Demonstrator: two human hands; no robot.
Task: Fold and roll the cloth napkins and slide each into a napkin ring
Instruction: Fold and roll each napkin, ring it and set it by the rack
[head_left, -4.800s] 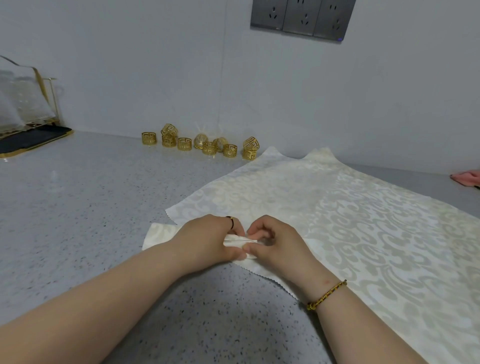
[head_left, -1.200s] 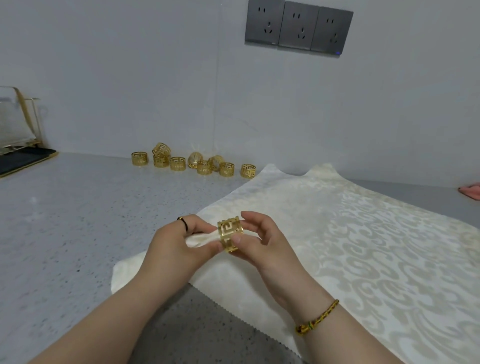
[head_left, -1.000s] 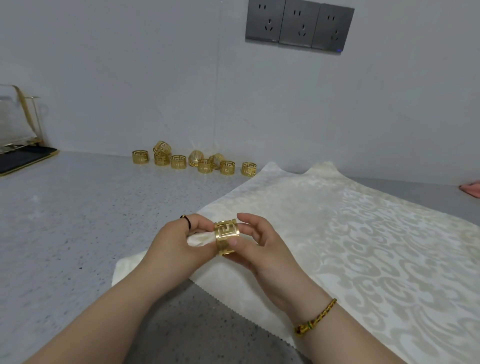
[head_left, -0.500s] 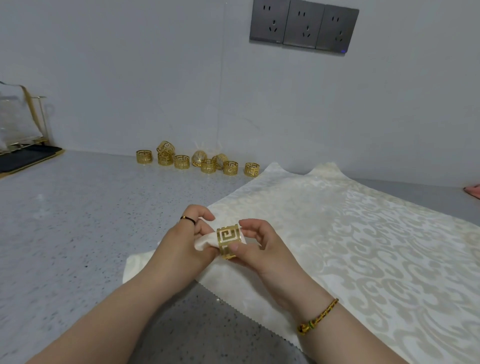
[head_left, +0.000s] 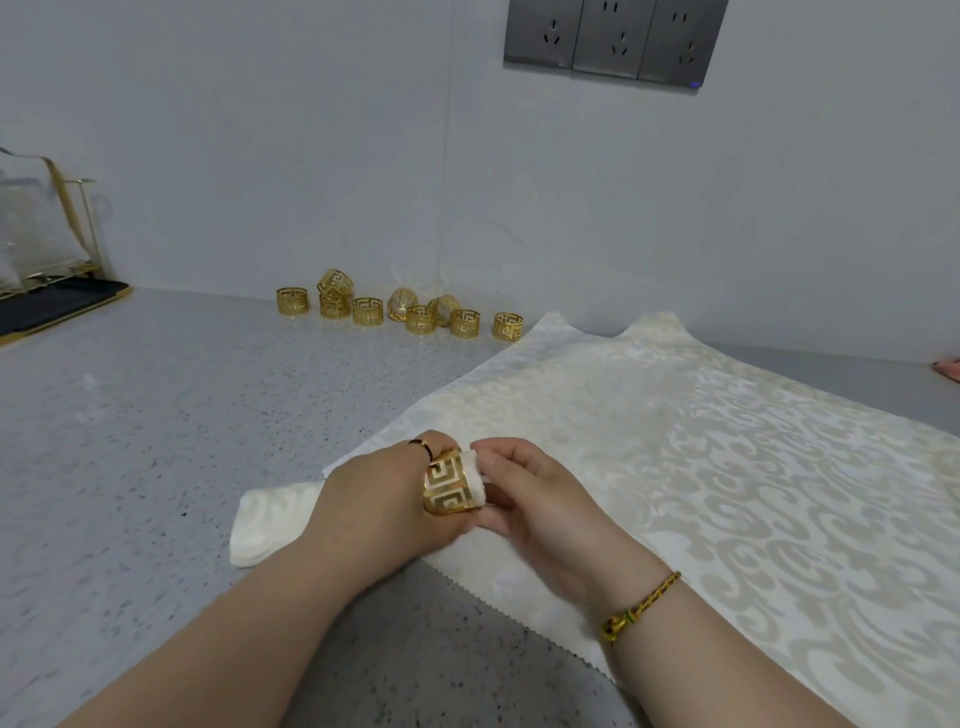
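Note:
A cream rolled napkin (head_left: 270, 519) lies across the grey counter, its right end lifted between my hands. A gold napkin ring (head_left: 449, 486) with a key-pattern cutout sits over that end, and a short white tip of the roll pokes out of it to the right. My left hand (head_left: 379, 506) grips the roll just left of the ring. My right hand (head_left: 535, 499) pinches the protruding tip with thumb and fingers.
A large cream patterned cloth (head_left: 701, 467) lies flat under and to the right of my hands. Several gold rings (head_left: 400, 309) stand along the wall. A black tray with a gold-framed rack (head_left: 47, 301) is at far left, a pink item (head_left: 948, 368) at far right.
Earlier both hands were rolling the napkin on the counter. Since then my right hand brought a gold ring to the roll's end and slid it on, and the tip now sticks through.

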